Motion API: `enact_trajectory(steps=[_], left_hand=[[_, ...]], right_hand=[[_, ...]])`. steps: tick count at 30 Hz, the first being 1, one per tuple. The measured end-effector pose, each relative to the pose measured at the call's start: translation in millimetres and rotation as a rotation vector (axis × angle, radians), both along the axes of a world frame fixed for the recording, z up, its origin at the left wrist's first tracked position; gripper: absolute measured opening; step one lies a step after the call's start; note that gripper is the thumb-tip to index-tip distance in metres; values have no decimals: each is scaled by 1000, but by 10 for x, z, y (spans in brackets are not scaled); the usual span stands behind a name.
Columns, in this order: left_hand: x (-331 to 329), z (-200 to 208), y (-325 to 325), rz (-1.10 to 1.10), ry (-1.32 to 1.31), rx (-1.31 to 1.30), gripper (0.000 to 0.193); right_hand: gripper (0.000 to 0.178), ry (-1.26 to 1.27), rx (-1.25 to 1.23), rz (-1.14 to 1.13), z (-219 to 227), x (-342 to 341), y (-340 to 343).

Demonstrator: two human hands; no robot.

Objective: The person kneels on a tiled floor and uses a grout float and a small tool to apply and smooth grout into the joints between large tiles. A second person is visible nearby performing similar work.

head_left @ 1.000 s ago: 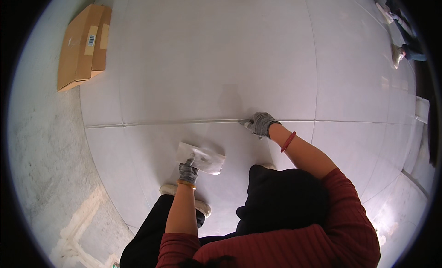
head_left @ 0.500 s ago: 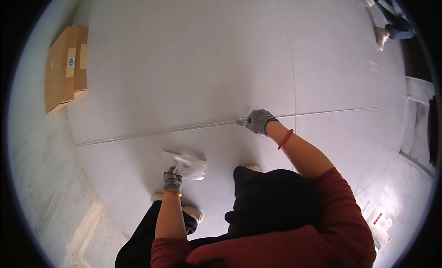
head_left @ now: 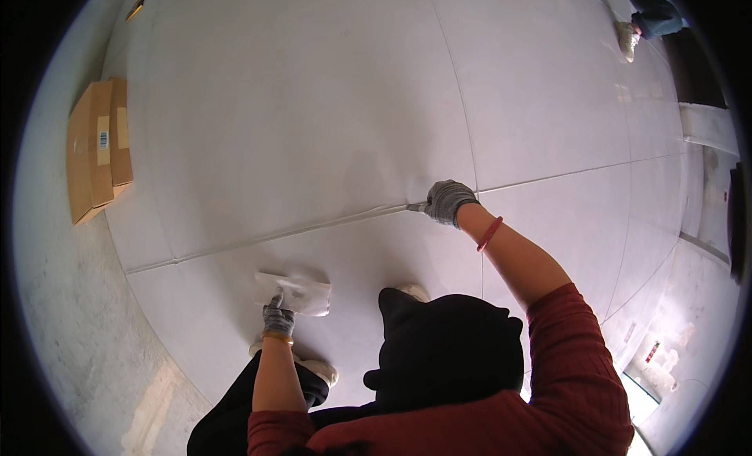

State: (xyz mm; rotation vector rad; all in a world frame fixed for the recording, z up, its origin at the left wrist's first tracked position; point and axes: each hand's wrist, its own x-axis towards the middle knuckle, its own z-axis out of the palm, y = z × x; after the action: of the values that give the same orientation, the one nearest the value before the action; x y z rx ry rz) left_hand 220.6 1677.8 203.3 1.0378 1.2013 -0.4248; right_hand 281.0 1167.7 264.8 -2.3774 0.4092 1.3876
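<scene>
My right hand [head_left: 452, 202], in a grey knit glove, is closed around a small flat-tipped tool [head_left: 415, 208], most of which the fingers hide. Its tip touches a long joint [head_left: 345, 220] between large pale grey floor tiles. Left of the tip the joint is bordered by a wide smeared band; to the right it is a thin line. Nearer to me, my gloved left hand [head_left: 278, 320] grips a flat whitish board [head_left: 312, 294] by its near edge, with a finger stretched over the top. A greyish smear lies on the board, held just above the floor.
A brown cardboard box [head_left: 90, 154] stands at the left edge of the tiles. Beyond it lies a small yellow and black tool [head_left: 136, 7]. Another person's shoe [head_left: 627, 41] shows at the far right. My shoes [head_left: 317, 371] are close to the board.
My view has tilted and shifted, so the box sits lower and the small yellow and black tool shows more fully. Both hands keep their grips; the right stays at the joint.
</scene>
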Motion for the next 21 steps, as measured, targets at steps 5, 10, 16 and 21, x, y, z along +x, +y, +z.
enact_trajectory(steps=[5, 10, 16, 21], left_hand=[[11, 18, -15, -27, -1, 51, 50], [25, 12, 5, -45, 44, 66, 46], [44, 35, -15, -42, 52, 94, 45], [50, 19, -8, -54, 11, 60, 47]], right_hand=[[50, 8, -47, -8, 52, -74, -248], [53, -12, -98, -45, 78, -174, -442], [61, -20, -139, -75, 36, -259, -619], [64, 35, -160, -114, 28, -306, -778]])
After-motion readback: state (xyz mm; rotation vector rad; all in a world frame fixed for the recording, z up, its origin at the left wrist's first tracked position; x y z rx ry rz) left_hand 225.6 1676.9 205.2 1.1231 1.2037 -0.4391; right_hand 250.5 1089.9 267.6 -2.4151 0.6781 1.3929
